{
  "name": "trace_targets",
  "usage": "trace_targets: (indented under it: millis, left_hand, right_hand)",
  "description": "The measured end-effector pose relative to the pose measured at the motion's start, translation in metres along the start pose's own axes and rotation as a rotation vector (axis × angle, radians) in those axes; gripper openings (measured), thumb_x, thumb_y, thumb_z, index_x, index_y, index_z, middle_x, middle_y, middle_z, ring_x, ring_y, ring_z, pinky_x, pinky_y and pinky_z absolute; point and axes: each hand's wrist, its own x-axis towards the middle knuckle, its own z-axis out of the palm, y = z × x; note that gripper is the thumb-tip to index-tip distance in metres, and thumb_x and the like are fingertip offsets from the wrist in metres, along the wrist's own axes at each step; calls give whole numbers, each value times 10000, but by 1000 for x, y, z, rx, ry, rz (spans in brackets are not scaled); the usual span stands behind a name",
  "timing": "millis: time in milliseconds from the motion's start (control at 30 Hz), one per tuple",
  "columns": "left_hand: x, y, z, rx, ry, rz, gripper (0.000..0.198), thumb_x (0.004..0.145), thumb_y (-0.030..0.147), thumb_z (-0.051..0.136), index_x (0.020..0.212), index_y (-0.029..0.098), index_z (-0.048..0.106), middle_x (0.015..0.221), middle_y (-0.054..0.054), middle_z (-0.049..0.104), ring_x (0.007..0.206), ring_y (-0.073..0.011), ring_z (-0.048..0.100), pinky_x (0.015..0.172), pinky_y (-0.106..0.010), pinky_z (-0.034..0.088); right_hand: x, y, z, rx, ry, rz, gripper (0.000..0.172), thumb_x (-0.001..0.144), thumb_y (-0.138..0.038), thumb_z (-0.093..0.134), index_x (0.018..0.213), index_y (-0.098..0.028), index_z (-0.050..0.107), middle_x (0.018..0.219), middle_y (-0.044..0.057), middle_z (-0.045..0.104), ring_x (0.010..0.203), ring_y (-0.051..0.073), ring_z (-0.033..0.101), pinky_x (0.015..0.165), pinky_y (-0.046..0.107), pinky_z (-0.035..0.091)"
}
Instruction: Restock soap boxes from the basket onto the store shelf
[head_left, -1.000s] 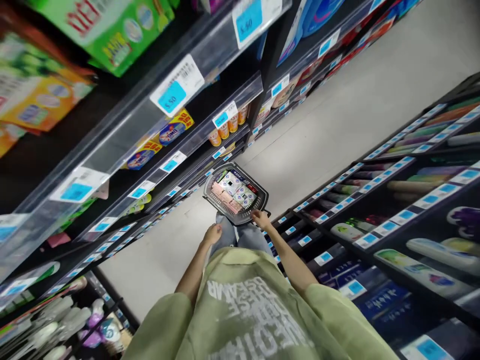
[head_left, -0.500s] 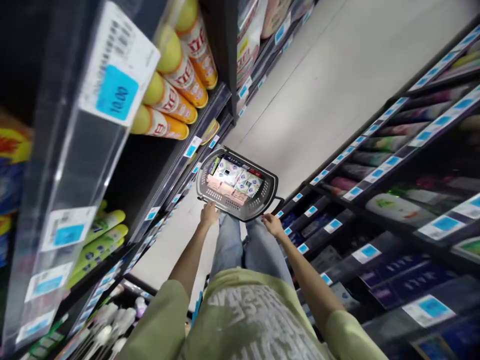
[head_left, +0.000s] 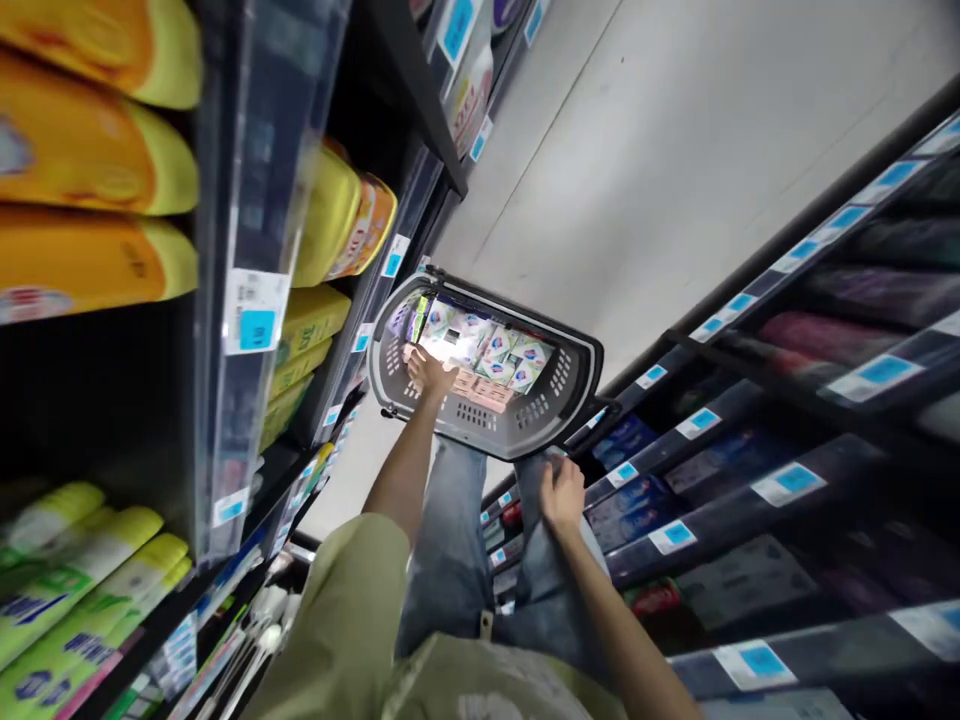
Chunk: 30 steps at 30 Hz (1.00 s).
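Observation:
A grey plastic shopping basket (head_left: 517,436) stands on the floor in front of my legs. It holds several white-and-blue packets (head_left: 501,350) and some pink ones (head_left: 487,392). My left hand (head_left: 429,372) reaches down into the basket's left side, its fingers lying stretched over the packets with nothing lifted. My right hand (head_left: 562,495) sits lower, against my right knee just below the basket's near rim, fingers loosely apart and empty. I am bent forward over my jeans and green shirt.
The aisle is narrow. Shelves on the left carry yellow-and-orange bottles (head_left: 352,215) and green packs (head_left: 67,600) behind blue price tags. Dark shelves on the right hold boxed goods (head_left: 637,495). Pale floor (head_left: 675,150) stretches ahead beyond the basket.
I have bent lower and closer to the basket. My left hand moved from the basket's near rim into it, onto the packets. My right hand came off the rim to my knee.

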Motion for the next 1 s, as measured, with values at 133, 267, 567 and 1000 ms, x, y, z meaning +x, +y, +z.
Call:
trace_targets:
  millis: [133,267,567,1000]
  left_hand:
    - [27,0,34,-4,62,-49,1089,757,561,739,1544,68,170,1596,-286,260,1499,-437,225,1183,-526,296]
    - [44,-1,58,7,128,-62,1035,774,492,714,1540,47,179,1575,-299,291,1473,-439,275,1181,-516,282]
    - [42,-22,35,39,180,18,786,848,409,638,1473,63,312,1476,-289,414,1403,-435,354,1141,-545,331]
    - [59,-7,49,-42,170,62,944,760,560,735,1452,68,323,1453,-302,420,1391,-444,401,1110,-555,381]
  right_hand:
    - [7,0,-2,59,48,-98,486,951,-474,378,1211,-126,599,1201,198,624,1171,343,539,1061,511,395]
    - [8,11,-6,198,113,8,462,927,-495,431,1185,-150,600,1176,174,642,1126,328,584,1017,493,434]
    - [1,21,1,232,112,-50,426,915,-483,445,1154,-171,608,1141,160,651,1069,322,610,988,507,460]
    - [13,34,8,150,50,-176,410,906,-461,447,1157,-170,588,1141,155,645,1108,333,592,1015,515,452]
